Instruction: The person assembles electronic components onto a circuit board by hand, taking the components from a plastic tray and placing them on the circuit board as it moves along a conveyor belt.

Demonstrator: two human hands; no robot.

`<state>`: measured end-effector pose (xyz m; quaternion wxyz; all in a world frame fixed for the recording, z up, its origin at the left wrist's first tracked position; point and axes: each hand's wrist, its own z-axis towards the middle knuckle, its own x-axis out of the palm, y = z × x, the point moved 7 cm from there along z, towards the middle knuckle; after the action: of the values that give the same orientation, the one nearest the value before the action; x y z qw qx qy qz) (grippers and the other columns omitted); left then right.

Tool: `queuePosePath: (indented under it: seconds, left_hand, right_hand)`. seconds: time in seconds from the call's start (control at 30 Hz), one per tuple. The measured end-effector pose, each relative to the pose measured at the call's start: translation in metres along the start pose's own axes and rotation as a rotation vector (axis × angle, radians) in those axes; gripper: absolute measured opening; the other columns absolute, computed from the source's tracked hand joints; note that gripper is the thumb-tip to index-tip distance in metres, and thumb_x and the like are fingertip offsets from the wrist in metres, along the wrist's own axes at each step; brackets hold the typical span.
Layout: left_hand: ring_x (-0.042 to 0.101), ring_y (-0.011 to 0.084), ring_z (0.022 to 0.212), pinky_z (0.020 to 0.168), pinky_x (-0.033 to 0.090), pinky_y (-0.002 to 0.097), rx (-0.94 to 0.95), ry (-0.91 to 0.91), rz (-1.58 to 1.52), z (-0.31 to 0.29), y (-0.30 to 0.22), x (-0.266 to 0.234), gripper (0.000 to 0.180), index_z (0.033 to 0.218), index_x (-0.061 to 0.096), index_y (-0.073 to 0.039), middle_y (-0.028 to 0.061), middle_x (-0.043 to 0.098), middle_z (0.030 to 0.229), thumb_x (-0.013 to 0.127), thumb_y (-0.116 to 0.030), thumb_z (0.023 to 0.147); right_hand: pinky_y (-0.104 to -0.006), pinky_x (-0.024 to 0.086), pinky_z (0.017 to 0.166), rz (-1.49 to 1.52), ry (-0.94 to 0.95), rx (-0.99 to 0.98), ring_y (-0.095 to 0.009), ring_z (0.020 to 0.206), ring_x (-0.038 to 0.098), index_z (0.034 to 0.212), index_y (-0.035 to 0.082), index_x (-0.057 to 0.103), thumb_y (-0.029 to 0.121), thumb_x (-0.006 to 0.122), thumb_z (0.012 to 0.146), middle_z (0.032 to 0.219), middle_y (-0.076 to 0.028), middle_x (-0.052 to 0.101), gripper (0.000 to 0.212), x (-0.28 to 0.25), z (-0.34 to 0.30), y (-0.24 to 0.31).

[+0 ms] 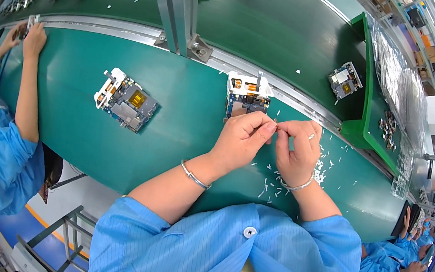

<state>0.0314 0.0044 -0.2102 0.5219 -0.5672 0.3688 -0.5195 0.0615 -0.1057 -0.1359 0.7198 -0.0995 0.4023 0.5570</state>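
My left hand [240, 143] and my right hand [298, 152] meet over the green table, thumbs and fingertips pinched together. Between the fingertips is something very small that I cannot make out. Just beyond my left hand stands a circuit board assembly [247, 99] with a white plastic frame, its lower part partly hidden by the fingers. Small white strips [318, 175] lie scattered around and behind my right hand. Farther left, a second circuit board assembly [127, 102] with a white frame and a gold patch lies flat, apart from both hands.
A metal post [176, 13] rises from the rail behind the table. Beyond it, a dark green conveyor belt [266, 26] carries more assemblies [346, 80]. On the right stands a green shelf [368, 101] with clear plastic trays [393, 55]. A co-worker's hands [34, 40] hold an assembly at far left.
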Motion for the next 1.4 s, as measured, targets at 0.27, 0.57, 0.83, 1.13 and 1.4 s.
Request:
queuePosePath:
  seconds: [0.27,0.57,0.83,1.13,1.4]
  left_hand:
    - [0.048,0.0022,0.058,0.051,0.039,0.0182,-0.068,0.032,-0.272,0.000,0.005,0.000,0.021,0.092,0.063,-0.003,-0.0009,0.060,0.072,0.054,-0.020,0.098]
    - [0.050,0.0057,0.059,0.053,0.041,0.0208,0.043,0.008,-0.002,-0.002,0.002,0.002,0.028,0.096,0.064,-0.003,0.0003,0.059,0.073,0.048,-0.025,0.101]
    - [0.057,0.0246,0.077,0.063,0.047,0.0316,0.533,-0.297,0.689,0.004,-0.047,-0.033,0.018,0.099,0.065,-0.003,0.0105,0.062,0.086,0.057,-0.018,0.091]
    - [0.042,0.0344,0.125,0.108,0.034,0.0402,0.148,-0.203,0.552,0.024,-0.008,-0.059,0.057,0.124,0.055,-0.005,0.0157,0.045,0.135,0.059,-0.010,0.068]
    - [0.038,0.0420,0.123,0.107,0.031,0.0469,0.126,-0.158,0.598,0.024,-0.008,-0.052,0.067,0.133,0.044,-0.006,0.0228,0.037,0.140,0.061,-0.011,0.068]
  right_hand:
    - [-0.0309,0.043,0.057,0.101,0.062,0.589,-0.022,0.062,0.055,0.086,0.003,0.060,0.005,0.062,0.087,0.069,-0.008,0.056,0.003,0.002,-0.039,-0.064]
    - [-0.0331,0.049,0.064,0.100,0.039,0.181,-0.027,0.084,0.059,0.099,0.001,0.061,-0.004,0.070,0.073,0.093,-0.014,0.061,0.028,0.006,-0.008,0.008]
    - [-0.0267,0.049,0.065,0.287,0.105,0.381,-0.016,0.071,0.061,0.097,0.000,0.061,-0.002,0.066,0.081,0.082,-0.009,0.063,0.017,0.015,-0.004,-0.026]
    - [-0.0276,0.047,0.072,0.573,0.258,0.651,-0.014,0.080,0.058,0.089,0.003,0.061,-0.001,0.064,0.084,0.089,-0.004,0.063,0.007,0.051,-0.002,-0.049]
    - [-0.0386,0.043,0.088,0.115,0.275,0.151,-0.030,0.100,0.053,0.088,0.004,0.061,-0.002,0.068,0.074,0.103,-0.011,0.060,0.017,0.050,0.041,-0.012]
